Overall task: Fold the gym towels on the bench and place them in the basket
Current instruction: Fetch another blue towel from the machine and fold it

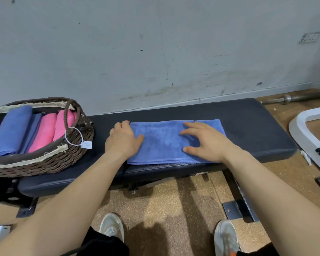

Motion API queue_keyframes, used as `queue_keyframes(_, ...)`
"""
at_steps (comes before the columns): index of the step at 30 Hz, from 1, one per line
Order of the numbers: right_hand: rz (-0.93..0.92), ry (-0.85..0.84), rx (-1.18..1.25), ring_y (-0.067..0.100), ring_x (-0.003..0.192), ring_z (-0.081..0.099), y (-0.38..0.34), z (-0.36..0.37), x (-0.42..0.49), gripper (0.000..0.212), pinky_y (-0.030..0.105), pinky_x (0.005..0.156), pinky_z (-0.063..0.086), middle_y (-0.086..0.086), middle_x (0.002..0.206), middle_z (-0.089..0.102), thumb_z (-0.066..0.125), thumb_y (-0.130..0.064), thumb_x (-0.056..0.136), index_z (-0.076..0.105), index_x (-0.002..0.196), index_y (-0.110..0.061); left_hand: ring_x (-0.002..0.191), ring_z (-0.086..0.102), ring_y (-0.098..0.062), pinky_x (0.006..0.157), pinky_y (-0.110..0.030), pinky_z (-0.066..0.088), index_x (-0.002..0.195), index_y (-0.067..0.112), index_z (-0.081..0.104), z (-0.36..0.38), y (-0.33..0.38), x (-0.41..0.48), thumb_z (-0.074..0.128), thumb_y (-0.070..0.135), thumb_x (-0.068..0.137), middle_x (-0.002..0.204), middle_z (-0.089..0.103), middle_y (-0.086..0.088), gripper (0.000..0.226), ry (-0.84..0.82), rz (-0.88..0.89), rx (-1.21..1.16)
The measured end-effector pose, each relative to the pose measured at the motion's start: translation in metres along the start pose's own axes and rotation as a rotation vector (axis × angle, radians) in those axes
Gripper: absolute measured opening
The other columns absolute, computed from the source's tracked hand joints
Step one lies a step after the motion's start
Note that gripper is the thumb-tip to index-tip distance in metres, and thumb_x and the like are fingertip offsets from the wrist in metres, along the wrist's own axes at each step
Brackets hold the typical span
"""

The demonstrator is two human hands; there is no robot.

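- My right hand lies spread flat on the right half of the blue terry towel. The fingers are straight and grip nothing. I'm pressing to keep the layers from sliding.
- My left hand is at the towel's left end, with the thumb on top and the fingers curled over the edge. It looks like a pinch on that end, ready to lift it for the next fold.
- The towel sits mid-way along the dark padded bench, already a long strip. Its near hem is close to the bench's front edge, so I can reach it.
- Step, as I judge it: fold left over right, with the right hand as anchor.
- The brown woven wicker basket stands on the bench's left end, near my left hand, so the drop is short.
- Inside it, folded blue towels and folded pink towels lie side by side. There's little free room, so this one needs a compact fold.
- A white paper tag hangs off the basket handle.
- I see no other loose towel on the bench, so this is probably the last.
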State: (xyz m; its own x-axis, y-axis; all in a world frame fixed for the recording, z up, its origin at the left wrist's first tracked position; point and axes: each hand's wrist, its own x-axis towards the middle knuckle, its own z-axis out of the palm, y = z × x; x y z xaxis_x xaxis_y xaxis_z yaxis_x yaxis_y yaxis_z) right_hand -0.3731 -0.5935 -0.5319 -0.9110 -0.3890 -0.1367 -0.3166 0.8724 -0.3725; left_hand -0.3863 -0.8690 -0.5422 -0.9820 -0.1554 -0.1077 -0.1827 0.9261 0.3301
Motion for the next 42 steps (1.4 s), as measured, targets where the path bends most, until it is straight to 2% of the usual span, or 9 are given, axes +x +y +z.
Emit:
queue_keyframes(4,-0.007,-0.046,0.070,0.013,0.152,0.016,-0.001,-0.004,0.004,0.057,0.040,0.122,0.022,-0.014,0.162,0.027,0.077,-0.050,0.078,0.060,0.132,-0.042,0.123,0.049,-0.033,0.092,-0.044,0.044,0.134,0.010,0.045,-0.003,0.001,0.004,0.058,0.059,0.087,0.136,0.047,-0.011,0.070,-0.063,-0.072,0.039)
queue_keyframes(7,-0.010,-0.069,0.089,0.011,0.152,0.015,-0.002,-0.006,0.007,0.056,0.039,0.122,0.022,-0.017,0.162,0.027,0.080,-0.049,0.076,0.063,0.128,-0.041,0.118,0.050,-0.031,0.089,-0.042,0.045,0.126,0.011,0.049,-0.004,0.000,0.009,0.067,0.051,0.084,0.129,0.049,-0.010,0.060,-0.090,-0.050,-0.077)
queue_keyframes(12,0.005,-0.097,0.138,0.007,0.151,0.013,-0.001,-0.007,0.010,0.048,0.029,0.118,0.020,-0.022,0.159,0.029,0.085,-0.045,0.071,0.067,0.116,-0.043,0.079,0.053,-0.019,0.063,-0.034,0.041,0.104,0.016,0.042,-0.011,0.002,0.013,0.070,0.026,0.085,0.094,0.056,-0.001,0.035,-0.108,-0.043,-0.253)
queue_keyframes(18,0.014,-0.109,0.176,0.004,0.150,0.012,-0.001,-0.007,0.014,0.042,0.028,0.117,0.021,-0.025,0.157,0.031,0.087,-0.041,0.069,0.068,0.106,-0.044,0.089,0.070,-0.028,0.074,-0.046,0.062,0.107,-0.002,0.058,-0.022,-0.002,0.023,0.083,0.017,0.075,0.101,0.068,-0.016,0.045,-0.248,-0.243,-0.556)
queue_keyframes(23,-0.006,-0.100,0.181,0.004,0.150,0.012,-0.004,-0.003,0.018,0.043,0.023,0.113,0.019,-0.025,0.157,0.032,0.088,-0.040,0.068,0.068,0.106,-0.042,0.076,0.070,-0.021,0.069,-0.033,0.059,0.091,0.000,0.075,-0.029,-0.004,0.023,0.082,0.015,0.077,0.090,0.076,-0.013,0.021,-0.324,-0.254,-0.632)
queue_keyframes(28,-0.015,-0.087,0.165,0.007,0.150,0.014,-0.016,0.002,0.020,0.045,0.025,0.115,0.022,-0.023,0.156,0.035,0.086,-0.040,0.069,0.067,0.111,-0.041,0.083,0.073,-0.022,0.076,-0.036,0.059,0.091,0.006,0.073,-0.040,0.001,0.018,0.071,0.012,0.086,0.091,0.077,-0.009,0.008,-0.287,-0.235,-0.859)
queue_keyframes(31,-0.033,-0.041,0.156,0.010,0.150,0.017,-0.030,0.011,0.024,0.047,0.029,0.118,0.023,-0.019,0.158,0.035,0.083,-0.044,0.071,0.066,0.115,-0.041,0.078,0.067,-0.025,0.068,-0.034,0.055,0.090,0.009,0.068,-0.051,0.001,0.021,0.071,0.012,0.086,0.089,0.073,-0.013,0.006,-0.236,-0.165,-0.961)
queue_keyframes(36,-0.096,-0.033,0.139,0.017,0.152,0.016,-0.055,0.028,0.034,0.053,0.034,0.121,0.021,-0.010,0.162,0.030,0.078,-0.050,0.077,0.062,0.127,-0.039,0.074,0.067,-0.019,0.071,-0.031,0.056,0.100,0.005,0.065,-0.072,0.011,0.024,0.073,0.011,0.087,0.085,0.069,-0.010,0.017,-0.196,-0.049,-1.035)
queue_keyframes(42,-0.032,0.144,0.284,0.015,0.122,0.056,-0.035,0.008,0.032,0.031,0.040,0.103,0.045,-0.009,0.122,0.066,0.070,-0.047,0.081,0.072,0.108,-0.031,0.066,0.065,-0.013,0.069,-0.028,0.054,0.093,0.009,0.064,-0.062,0.047,0.020,0.077,0.010,0.083,0.077,0.069,-0.002,0.016,-0.152,0.011,-0.976)
